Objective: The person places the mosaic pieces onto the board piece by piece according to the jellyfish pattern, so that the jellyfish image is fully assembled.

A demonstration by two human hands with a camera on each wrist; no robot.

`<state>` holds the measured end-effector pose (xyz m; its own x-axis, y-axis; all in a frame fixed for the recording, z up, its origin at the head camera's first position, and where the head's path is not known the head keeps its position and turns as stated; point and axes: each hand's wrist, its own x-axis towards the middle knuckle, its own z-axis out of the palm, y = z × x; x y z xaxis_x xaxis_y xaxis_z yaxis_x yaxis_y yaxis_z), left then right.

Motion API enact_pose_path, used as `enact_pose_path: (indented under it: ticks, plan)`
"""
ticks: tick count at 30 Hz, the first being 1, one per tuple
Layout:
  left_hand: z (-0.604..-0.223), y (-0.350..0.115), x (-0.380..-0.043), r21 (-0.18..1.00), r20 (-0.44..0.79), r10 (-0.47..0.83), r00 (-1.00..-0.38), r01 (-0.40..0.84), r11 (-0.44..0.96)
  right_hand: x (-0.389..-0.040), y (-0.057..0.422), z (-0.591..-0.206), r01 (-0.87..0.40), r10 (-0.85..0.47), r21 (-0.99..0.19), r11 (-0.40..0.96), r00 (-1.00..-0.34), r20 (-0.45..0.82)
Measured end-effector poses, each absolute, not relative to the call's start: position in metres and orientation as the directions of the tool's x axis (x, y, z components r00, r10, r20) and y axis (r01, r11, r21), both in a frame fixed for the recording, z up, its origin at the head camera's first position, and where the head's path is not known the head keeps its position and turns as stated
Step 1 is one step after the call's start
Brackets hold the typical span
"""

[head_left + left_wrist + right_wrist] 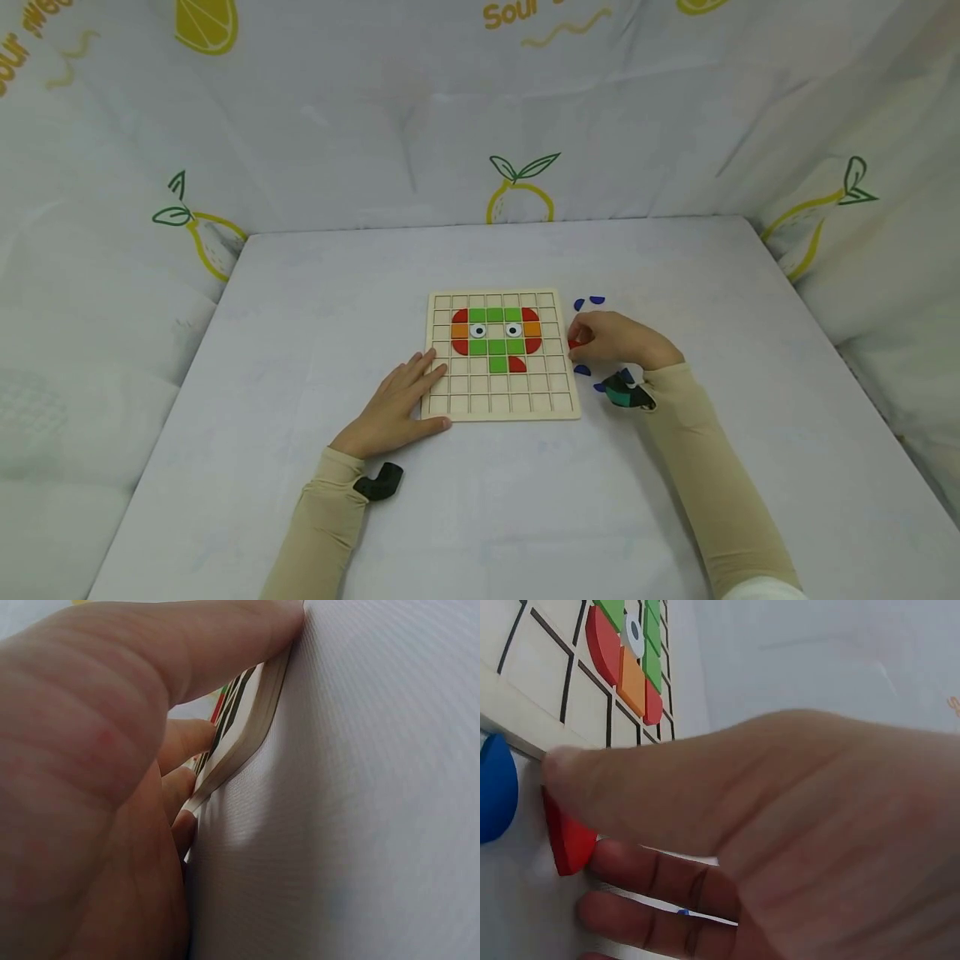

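A square wooden grid board (501, 414) lies on the table. Its cells carry green, red and orange pieces and two eye pieces, the lowest being a green square (498, 364) beside a red quarter-round (516, 364). My left hand (393, 408) rests at the board's lower left corner, fingers spread over the left edge and thumb along the front edge. Just beyond the right edge, my right hand (622, 337) pinches a red piece with a curved side (571, 838) between thumb and fingers. A blue piece (496, 791) lies close to that thumb in the right wrist view.
Several blue half-round pieces lie right of the board, such as one (597, 300) behind the right hand and another (582, 371) in front of it. White cloth (360, 108) with lemon prints hangs around the white table (315, 292).
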<state>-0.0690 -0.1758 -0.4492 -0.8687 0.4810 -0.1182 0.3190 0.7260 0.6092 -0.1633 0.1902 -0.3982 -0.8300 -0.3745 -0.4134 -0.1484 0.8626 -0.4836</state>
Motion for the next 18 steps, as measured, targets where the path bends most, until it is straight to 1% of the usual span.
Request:
enact_pose_path:
  ticks: [5,13,18]
  plan:
    - [-0.4484,-0.176,-0.0688,0.611,-0.119,0.482,-0.868,0.318,0.724,-0.1638,0.1888,-0.3993,-0.178,-0.389,-0.467,0.866,-0.827,-0.406]
    - [-0.4497,-0.1761,-0.0694,0.608,-0.116,0.483,-0.868,0.323,0.725,-0.168,0.1901,-0.4025,-0.175,-0.396,-0.477,0.861,-0.819,-0.415]
    - [-0.4504,-0.176,-0.0701,0.605,-0.113,0.485,-0.867,0.326,0.726,-0.1681,0.1912,-0.4019,-0.155,-0.368,-0.456,0.876,-0.827,-0.426]
